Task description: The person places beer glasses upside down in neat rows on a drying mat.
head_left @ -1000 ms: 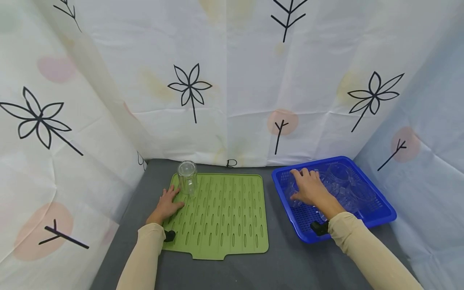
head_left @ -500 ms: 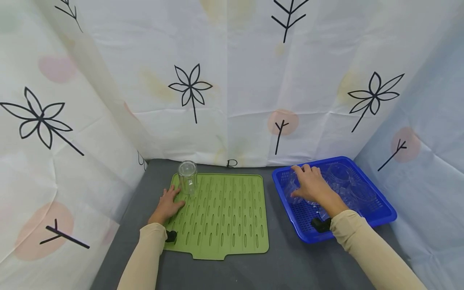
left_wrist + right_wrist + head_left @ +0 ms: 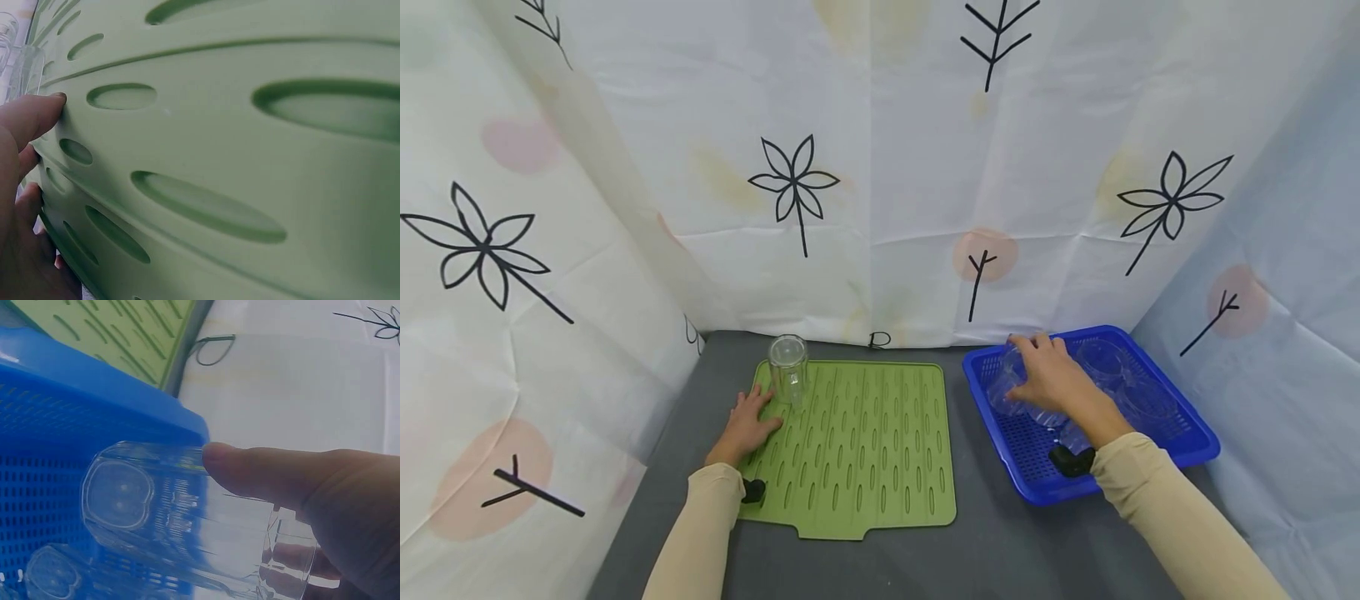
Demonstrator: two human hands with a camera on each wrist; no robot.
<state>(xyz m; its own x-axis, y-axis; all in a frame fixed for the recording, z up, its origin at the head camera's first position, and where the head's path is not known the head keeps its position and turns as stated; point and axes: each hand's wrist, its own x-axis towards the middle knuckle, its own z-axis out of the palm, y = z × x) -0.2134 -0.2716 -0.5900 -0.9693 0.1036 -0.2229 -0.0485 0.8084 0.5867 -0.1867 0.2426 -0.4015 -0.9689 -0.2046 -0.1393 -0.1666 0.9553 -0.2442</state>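
Note:
My right hand (image 3: 1062,385) is over the blue plastic basket (image 3: 1204,440) on the right. It holds a clear drinking glass (image 3: 169,519); the right wrist view shows the thumb on one side, with several fingers seen through the glass at its near end. On the left, my left hand (image 3: 747,427) rests at the left side of the green drying mat (image 3: 865,454), fingers spread. Just beyond its fingertips a clear glass (image 3: 787,371) stands at the mat's far left corner. The left wrist view shows the mat's slotted surface close up.
Several more clear glasses (image 3: 1142,400) lie in the basket, and one (image 3: 53,575) appears beside the held glass. The grey table (image 3: 895,571) runs under mat and basket. A patterned white curtain (image 3: 910,167) encloses the back and sides.
My right hand has shifted slightly to the right and upward in the head view, and the glass at its fingers has moved with it. My left hand has hardly moved.

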